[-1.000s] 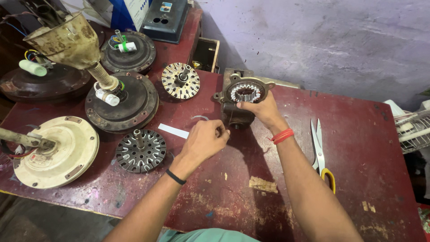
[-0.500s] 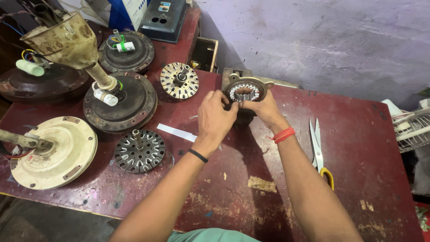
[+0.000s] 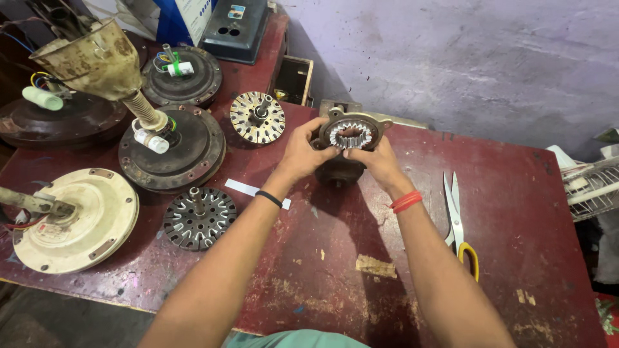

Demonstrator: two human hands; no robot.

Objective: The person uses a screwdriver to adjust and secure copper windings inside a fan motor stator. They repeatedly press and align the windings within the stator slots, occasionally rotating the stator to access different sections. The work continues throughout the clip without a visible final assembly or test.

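Observation:
A round motor housing with a toothed stator core (image 3: 352, 134) inside stands tilted toward me near the back of the red table (image 3: 529, 212). My left hand (image 3: 302, 151), with a black band on the wrist, grips the housing's left rim. My right hand (image 3: 377, 161), with a red band on the wrist, holds its lower right side, fingers at the core's edge. Both forearms reach in from the bottom of the view.
Scissors with a yellow handle (image 3: 456, 219) lie right of my right arm. To the left are a slotted rotor (image 3: 195, 218), a second rotor disc (image 3: 258, 116), a cream fan motor (image 3: 74, 216), dark fan motors (image 3: 171, 149) and a white paper strip (image 3: 248, 189). A wire rack (image 3: 590, 183) sits far right.
My left hand rose from the table in front of the housing and took hold of its left rim. The right hand stayed on the housing.

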